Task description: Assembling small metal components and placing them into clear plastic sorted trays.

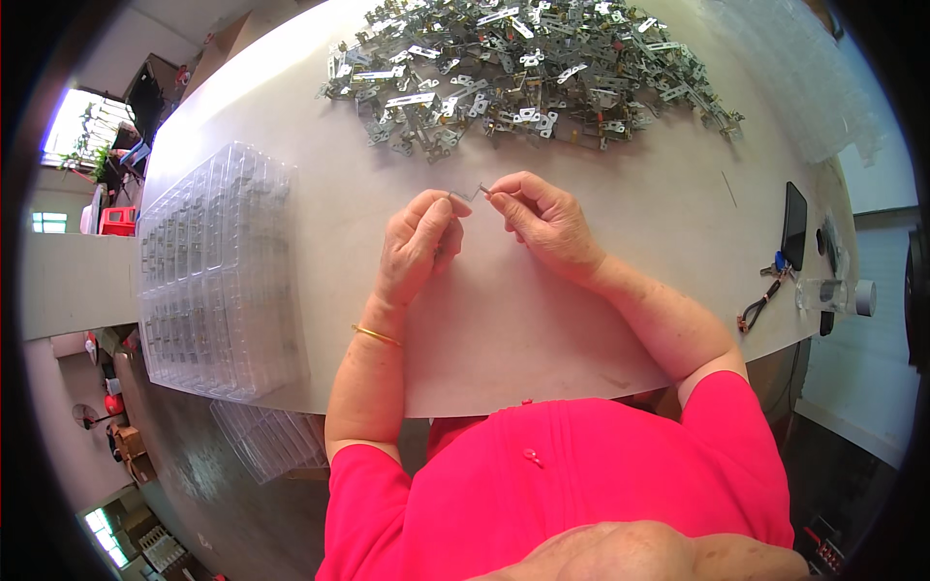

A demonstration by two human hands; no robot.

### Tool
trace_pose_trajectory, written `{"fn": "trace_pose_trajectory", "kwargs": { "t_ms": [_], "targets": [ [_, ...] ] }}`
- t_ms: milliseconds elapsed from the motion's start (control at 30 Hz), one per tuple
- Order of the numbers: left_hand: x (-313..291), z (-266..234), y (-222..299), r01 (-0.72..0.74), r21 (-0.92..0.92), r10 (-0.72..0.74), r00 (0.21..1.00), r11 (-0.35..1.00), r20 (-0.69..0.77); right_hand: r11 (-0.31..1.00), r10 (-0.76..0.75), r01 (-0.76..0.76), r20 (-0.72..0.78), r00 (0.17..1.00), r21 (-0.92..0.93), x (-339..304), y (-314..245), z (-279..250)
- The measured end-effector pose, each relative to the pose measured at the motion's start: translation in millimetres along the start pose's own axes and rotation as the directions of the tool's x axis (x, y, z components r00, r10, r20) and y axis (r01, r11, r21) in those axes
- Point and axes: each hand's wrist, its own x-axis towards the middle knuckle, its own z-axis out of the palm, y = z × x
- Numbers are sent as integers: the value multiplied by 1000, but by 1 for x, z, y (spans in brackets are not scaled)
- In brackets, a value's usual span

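Over the middle of the table, my left hand (417,240) and my right hand (548,223) face each other, each in a closed pinch. Between their fingertips runs a small bent metal part (469,197), thin and grey. My left thumb and forefinger grip its left end, and my right fingertips hold its right end. The part is too small for its exact kind to show. Beyond my hands lies a large heap of small metal brackets (523,77), silver with some brassy and red bits.
Stacked clear plastic trays (218,271) with small parts in them stand at the left. On the right lie a black phone (794,225), keys on a strap (763,300), a clear bottle (833,295) and a thin rod (729,190). Clear plastic (785,73) covers the far right.
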Motion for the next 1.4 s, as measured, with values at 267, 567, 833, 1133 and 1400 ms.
{"fn": "trace_pose_trajectory", "kwargs": {
  "t_ms": [267,567,833,1133,1400],
  "targets": [
    [-2,5,-5,-97,328,86,995,940,46,983,34,-47,74,997,176,2,3,-1],
    [-5,4,-7,-209,505,173,978,838,119,978,78,-117,216,973,172,4,7,-8],
    [-6,13,-6,-254,592,283,958,765,46,934,-182,174,-5,983,312,7,14,1],
    [-5,14,6,-275,604,291,954,748,73,949,-42,32,26,999,313,8,9,-4],
    [-5,11,5,-12,69,3,992,998,124,923,-48,46,-3,999,382,10,10,-7]
  ]
}}
